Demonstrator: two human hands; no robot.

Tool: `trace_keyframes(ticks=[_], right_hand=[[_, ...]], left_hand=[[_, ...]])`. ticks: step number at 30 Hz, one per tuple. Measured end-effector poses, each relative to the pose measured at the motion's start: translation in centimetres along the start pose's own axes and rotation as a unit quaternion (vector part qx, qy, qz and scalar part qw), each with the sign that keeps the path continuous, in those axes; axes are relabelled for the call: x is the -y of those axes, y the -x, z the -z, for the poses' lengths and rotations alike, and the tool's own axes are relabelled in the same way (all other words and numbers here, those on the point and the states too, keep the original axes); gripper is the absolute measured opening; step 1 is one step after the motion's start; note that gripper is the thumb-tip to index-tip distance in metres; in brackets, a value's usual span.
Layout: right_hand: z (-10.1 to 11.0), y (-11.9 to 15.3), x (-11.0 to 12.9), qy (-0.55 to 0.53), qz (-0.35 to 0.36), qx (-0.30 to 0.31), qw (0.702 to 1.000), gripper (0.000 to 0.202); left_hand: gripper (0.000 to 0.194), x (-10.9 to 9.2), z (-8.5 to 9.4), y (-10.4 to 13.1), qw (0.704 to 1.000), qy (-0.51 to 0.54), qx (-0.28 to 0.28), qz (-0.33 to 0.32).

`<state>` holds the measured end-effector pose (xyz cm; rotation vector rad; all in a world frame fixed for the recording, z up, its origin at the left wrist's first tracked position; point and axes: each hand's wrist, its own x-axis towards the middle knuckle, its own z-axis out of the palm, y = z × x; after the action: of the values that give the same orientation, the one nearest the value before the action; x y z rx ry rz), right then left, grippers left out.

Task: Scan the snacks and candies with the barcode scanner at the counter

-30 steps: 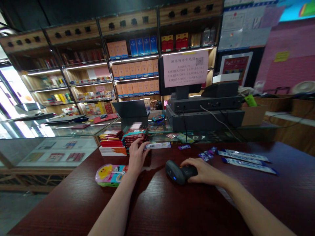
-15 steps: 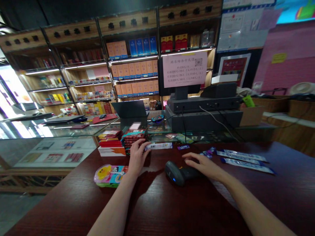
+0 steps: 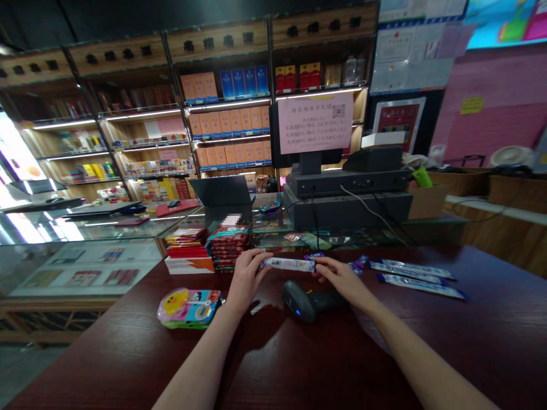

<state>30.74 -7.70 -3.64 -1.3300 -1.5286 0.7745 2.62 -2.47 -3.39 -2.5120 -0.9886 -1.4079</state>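
Note:
A long, thin white and purple packet point(image 3: 290, 264) is stretched between my two hands, above the dark wooden table point(image 3: 265, 364). My left hand point(image 3: 248, 279) pinches its left end, and my right hand point(image 3: 339, 277) has its fingers closed on the right end. Below the packet lies a black barcode scanner point(image 3: 301, 302) with a blue light. Right of my right hand, several similar long packets point(image 3: 421, 285) lie beside small purple packets point(image 3: 359, 263). A colourful plastic case with a yellow duck point(image 3: 188, 306) rests left of my left hand.
Stacks of red packets point(image 3: 231, 245) and a white-orange box point(image 3: 189, 265) stand at the table's back left. Behind are a monitor with a pink notice point(image 3: 316, 122), a cash drawer point(image 3: 346, 208), a glass counter point(image 3: 102, 233) and lit shelves.
My left hand has lifted the long packet and brought it nearer. My right hand, empty before, has moved left and taken its right end. The view has shifted slightly.

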Motion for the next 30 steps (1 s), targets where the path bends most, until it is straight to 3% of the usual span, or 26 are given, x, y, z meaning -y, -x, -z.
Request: trace_keyframes(ticks=[11, 23, 30], right_hand=[[-0.17, -0.20, 0.37, -0.053, -0.015, -0.017, 0.998, 0.046], [0.52, -0.26, -0.05, -0.024, -0.026, -0.054, 0.998, 0.035], [0.45, -0.15, 0.18, 0.006, -0.019, -0.073, 0.997, 0.033]], left_hand=[[0.035, 0.14, -0.43, -0.10, 0.998, 0.020, 0.039, 0.048], [0.042, -0.53, -0.56, -0.41, 0.980, 0.151, 0.078, 0.101], [0.037, -0.05, -0.59, -0.35, 0.968, 0.184, 0.058, 0.161]])
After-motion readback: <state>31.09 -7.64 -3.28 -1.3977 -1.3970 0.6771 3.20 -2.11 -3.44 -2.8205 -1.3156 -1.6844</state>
